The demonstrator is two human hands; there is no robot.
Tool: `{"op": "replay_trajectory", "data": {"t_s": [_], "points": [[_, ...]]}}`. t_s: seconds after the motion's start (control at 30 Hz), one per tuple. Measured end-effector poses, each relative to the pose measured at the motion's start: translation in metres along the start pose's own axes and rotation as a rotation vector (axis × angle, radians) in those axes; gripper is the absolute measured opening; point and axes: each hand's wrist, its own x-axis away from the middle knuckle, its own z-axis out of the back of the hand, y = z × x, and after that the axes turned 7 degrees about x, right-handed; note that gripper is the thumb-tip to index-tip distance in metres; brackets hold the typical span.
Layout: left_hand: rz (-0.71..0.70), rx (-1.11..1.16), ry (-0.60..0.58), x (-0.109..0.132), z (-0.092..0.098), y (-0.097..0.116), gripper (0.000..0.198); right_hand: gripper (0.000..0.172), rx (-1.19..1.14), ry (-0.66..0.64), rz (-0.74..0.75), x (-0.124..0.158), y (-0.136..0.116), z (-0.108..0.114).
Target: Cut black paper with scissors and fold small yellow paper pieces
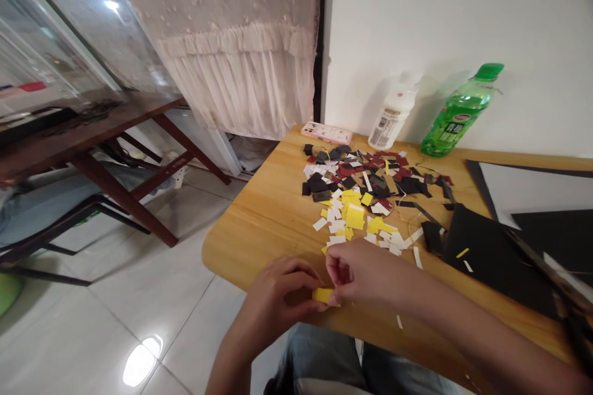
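Note:
At the near edge of the wooden table (pixel 259 222), a small yellow paper piece (pixel 323 295) is pinched between both hands. My left hand (pixel 285 290) grips its left side, thumb and fingertips closed round it. On its right end are the thumb and fingertips of my right hand (pixel 354 271), the other fingers curled in. Just beyond the hands lie scattered yellow paper pieces (pixel 354 217) and small white ones. Farther back is a loose heap of black paper pieces (pixel 317 182), dark red, white and brown ones mixed in.
A pink phone (pixel 327 133), a white bottle (pixel 393 114) and a green bottle (pixel 461 114) are near the wall. Black sheets (pixel 491 253) lie at the right, with dark scissors (pixel 563 287) over them. A dark wooden table (pixel 139 112) stands left; a person's leg shows beneath it.

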Motion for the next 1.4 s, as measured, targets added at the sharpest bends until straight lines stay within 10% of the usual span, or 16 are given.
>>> {"op": "replay_trajectory", "data": {"t_s": [0.7,1.0,1.23,1.4], "points": [[-0.057,-0.051,-0.084,-0.002,0.004,0.001,0.009,0.016,-0.064,-0.062,0.091,0.006,0.009,0.012],[-0.030,-0.081,-0.052,0.001,0.003,0.000,0.010,0.018,0.233,0.404,0.064,0.033,0.051,0.002],[-0.063,-0.083,-0.031,0.002,0.001,-0.003,0.010,0.012,0.345,0.442,0.092,0.025,0.047,-0.003],[-0.070,-0.083,-0.031,0.001,0.001,-0.001,0.012,0.008,0.014,0.368,0.035,0.034,0.033,0.003]]}}
